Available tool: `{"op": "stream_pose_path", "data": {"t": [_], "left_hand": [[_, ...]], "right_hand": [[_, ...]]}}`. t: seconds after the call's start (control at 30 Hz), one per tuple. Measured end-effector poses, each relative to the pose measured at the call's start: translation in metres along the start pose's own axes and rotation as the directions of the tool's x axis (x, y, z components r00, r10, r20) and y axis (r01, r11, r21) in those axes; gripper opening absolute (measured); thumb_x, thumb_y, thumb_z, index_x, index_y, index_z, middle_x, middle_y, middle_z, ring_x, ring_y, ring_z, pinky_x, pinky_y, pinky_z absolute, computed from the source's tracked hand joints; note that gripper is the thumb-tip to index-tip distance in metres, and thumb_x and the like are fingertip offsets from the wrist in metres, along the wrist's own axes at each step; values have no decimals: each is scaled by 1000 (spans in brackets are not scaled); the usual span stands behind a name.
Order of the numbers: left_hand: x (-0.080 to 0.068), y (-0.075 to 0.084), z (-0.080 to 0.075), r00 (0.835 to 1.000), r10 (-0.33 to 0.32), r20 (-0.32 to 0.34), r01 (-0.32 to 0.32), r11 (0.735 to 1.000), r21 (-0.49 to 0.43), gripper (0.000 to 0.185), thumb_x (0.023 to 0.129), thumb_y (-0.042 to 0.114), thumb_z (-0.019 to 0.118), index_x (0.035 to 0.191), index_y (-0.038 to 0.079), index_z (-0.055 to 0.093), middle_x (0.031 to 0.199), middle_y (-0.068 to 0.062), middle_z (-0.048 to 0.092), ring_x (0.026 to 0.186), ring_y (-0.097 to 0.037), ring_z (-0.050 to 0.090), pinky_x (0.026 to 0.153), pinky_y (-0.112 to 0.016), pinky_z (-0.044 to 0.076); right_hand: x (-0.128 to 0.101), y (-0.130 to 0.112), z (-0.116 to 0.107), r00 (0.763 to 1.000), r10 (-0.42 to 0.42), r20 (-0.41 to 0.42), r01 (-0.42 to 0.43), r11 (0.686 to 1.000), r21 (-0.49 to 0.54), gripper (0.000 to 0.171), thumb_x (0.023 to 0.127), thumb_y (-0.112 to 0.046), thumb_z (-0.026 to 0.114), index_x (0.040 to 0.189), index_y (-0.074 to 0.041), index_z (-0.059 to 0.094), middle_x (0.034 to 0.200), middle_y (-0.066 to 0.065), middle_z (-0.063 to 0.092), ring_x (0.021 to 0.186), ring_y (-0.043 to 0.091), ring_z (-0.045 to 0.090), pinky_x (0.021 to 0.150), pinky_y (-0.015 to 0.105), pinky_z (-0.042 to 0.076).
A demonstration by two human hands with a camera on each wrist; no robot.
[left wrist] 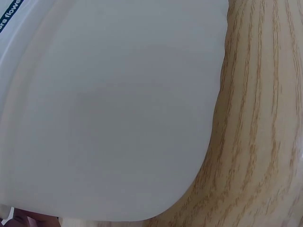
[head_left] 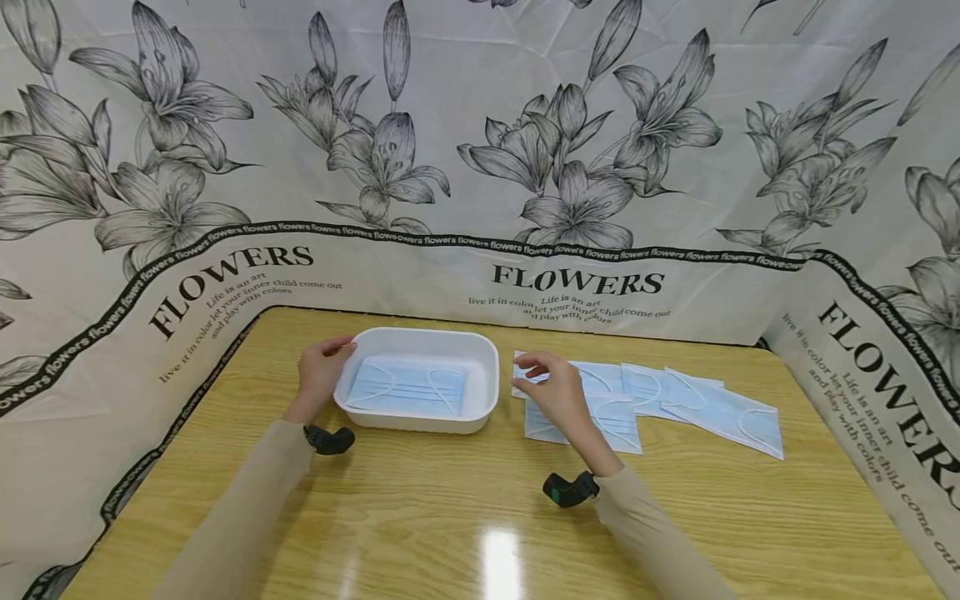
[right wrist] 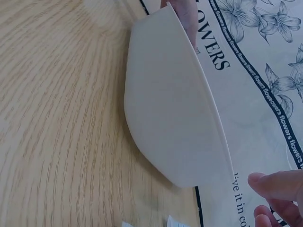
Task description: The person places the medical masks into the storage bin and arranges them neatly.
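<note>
A white plastic basin [head_left: 416,423] stands on the table, with a pleated blue face mask [head_left: 408,387] lying inside. My left hand [head_left: 321,375] holds the basin's left rim by the fingertips; in the left wrist view the basin's wall [left wrist: 113,109] hides most of that hand. To the right of the basin, my right hand [head_left: 555,387] hovers over several overlapping blue face masks [head_left: 723,412], fingers bent and thumb apart from them. Nothing shows between its fingertips [right wrist: 258,178] in the right wrist view. Part of the nearer masks is hidden under this hand.
The wooden table [head_left: 420,517] carries the basin on the left and the spread masks on the right. A white flower-printed cloth [head_left: 420,275] rises behind the table and along both sides. Each wrist wears a black camera [head_left: 570,489].
</note>
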State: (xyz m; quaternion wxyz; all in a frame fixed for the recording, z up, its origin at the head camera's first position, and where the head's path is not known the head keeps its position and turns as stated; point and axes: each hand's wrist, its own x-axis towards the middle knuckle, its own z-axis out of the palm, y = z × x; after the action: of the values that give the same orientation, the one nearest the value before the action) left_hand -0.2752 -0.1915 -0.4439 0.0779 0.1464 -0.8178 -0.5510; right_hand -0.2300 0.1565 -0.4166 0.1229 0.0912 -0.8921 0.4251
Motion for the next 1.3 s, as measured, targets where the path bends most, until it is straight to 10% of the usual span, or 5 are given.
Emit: {"op": "stream_pose_path", "data": {"t": [1.3], "left_hand": [[-2, 0, 0, 1000, -2, -1, 2, 1000, 10, 36, 97, 24, 57, 126, 3, 63, 127, -18, 61, 112, -26, 58, 82, -24, 50]], "right_hand": [[-37, 84, -49, 995, 91, 44, -83, 985, -154, 26, 82, -10, 76, 107, -7, 71, 104, 12, 71, 91, 26, 65, 74, 32, 51]]}}
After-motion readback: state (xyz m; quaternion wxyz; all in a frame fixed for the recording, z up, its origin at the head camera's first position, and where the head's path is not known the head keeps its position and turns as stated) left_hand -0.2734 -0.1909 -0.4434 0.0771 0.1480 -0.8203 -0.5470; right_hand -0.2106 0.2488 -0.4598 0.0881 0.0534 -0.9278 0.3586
